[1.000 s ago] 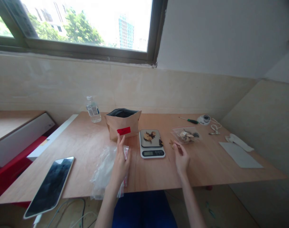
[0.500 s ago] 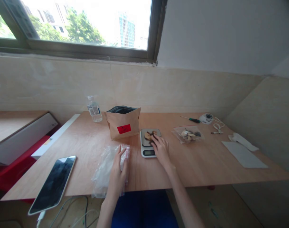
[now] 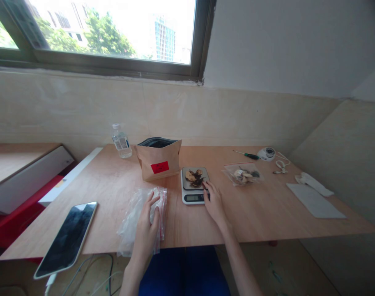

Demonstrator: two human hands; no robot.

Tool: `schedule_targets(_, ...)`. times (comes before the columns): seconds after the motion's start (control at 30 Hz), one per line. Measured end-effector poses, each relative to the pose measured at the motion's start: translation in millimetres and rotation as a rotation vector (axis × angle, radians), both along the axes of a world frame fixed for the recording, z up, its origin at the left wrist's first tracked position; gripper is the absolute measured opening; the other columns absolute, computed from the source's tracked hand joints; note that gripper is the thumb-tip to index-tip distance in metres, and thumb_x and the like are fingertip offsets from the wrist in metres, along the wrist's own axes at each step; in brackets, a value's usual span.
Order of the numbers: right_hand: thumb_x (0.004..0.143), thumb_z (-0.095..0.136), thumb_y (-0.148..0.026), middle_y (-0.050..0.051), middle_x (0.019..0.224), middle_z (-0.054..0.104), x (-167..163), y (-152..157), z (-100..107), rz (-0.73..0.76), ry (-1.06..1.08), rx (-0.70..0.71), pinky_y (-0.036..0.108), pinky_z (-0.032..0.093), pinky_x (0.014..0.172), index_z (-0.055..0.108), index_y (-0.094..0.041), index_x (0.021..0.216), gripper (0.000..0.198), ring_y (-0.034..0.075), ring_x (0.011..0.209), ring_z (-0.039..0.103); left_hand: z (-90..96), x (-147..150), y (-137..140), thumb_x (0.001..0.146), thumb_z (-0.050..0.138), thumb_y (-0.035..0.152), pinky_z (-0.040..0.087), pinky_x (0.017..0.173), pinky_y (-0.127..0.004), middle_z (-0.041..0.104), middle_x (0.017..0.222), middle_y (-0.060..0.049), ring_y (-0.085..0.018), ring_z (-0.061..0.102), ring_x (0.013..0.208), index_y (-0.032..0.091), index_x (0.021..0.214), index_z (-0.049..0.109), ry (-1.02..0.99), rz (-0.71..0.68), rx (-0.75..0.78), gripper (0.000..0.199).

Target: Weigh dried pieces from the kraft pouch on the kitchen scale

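Observation:
My left hand (image 3: 146, 228) lies flat, fingers spread, on a stack of clear zip bags (image 3: 137, 218) near the table's front edge. My right hand (image 3: 214, 201) rests on the table just right of a small digital scale (image 3: 193, 193), fingertips touching its edge; it holds nothing. Several dried brown and dark pieces (image 3: 194, 176) sit on the scale's pan. Behind the scale stands an open brown paper pouch (image 3: 158, 160) with a red label. A clear bag (image 3: 242, 174) holding more dried pieces lies to the right.
A water bottle (image 3: 121, 142) stands at the back left. A phone (image 3: 65, 238) lies at the front left corner with a cable. At the far right are a green screwdriver (image 3: 247, 155), a small round device (image 3: 266, 153), a white cable (image 3: 279, 166) and grey paper (image 3: 315, 201).
My right hand went from the table near the clear bag to the scale's pan, then drew back to the scale's right edge. More dark pieces now lie on the pan. My left hand slid slightly nearer.

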State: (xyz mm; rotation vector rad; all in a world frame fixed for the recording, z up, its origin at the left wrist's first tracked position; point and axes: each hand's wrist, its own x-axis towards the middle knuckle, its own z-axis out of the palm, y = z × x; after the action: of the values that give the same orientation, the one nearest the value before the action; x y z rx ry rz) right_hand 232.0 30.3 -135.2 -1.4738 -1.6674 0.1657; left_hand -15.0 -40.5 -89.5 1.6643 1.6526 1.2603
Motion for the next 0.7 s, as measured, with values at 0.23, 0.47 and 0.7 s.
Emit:
schedule_targets(0.23, 0.086, 0.037, -0.021, 0.015, 0.115, 0.061, 35, 5, -9, -0.068, 0.045, -0.022, 0.048, 0.042, 0.096, 0.058, -0.014, 0.115, 0.037, 0.026, 0.11, 0.053, 0.3, -2, -1, 0.09, 0.038, 0.037, 0.033, 0.107, -0.045, 0.047, 0.139, -0.011, -0.024, 0.044, 0.129, 0.019, 0.114, 0.057, -0.019, 0.005, -0.008, 0.035)
schedule_targets(0.47, 0.081, 0.045, -0.023, 0.012, 0.101, 0.066, 58, 1, -13, -0.049, 0.105, -0.062, 0.044, 0.048, 0.087, 0.065, -0.017, 0.101, 0.029, 0.025, 0.095, 0.06, -2.0, -2, 0, 0.088, 0.039, 0.038, 0.035, 0.106, -0.045, 0.05, 0.137, -0.011, -0.025, 0.046, 0.127, 0.02, 0.111, 0.059, -0.047, 0.001, -0.011, 0.035)
schedule_targets(0.7, 0.077, 0.055, -0.035, 0.012, 0.091, 0.069, 32, 15, 10, -0.128, 0.45, -0.049, 0.038, 0.053, 0.075, 0.063, -0.016, 0.095, 0.028, 0.022, 0.079, 0.065, -3.2, -3, -1, 0.089, 0.039, 0.037, 0.035, 0.106, -0.046, 0.053, 0.134, -0.011, -0.025, 0.048, 0.125, 0.02, 0.109, 0.06, -0.044, -0.005, -0.012, 0.034)
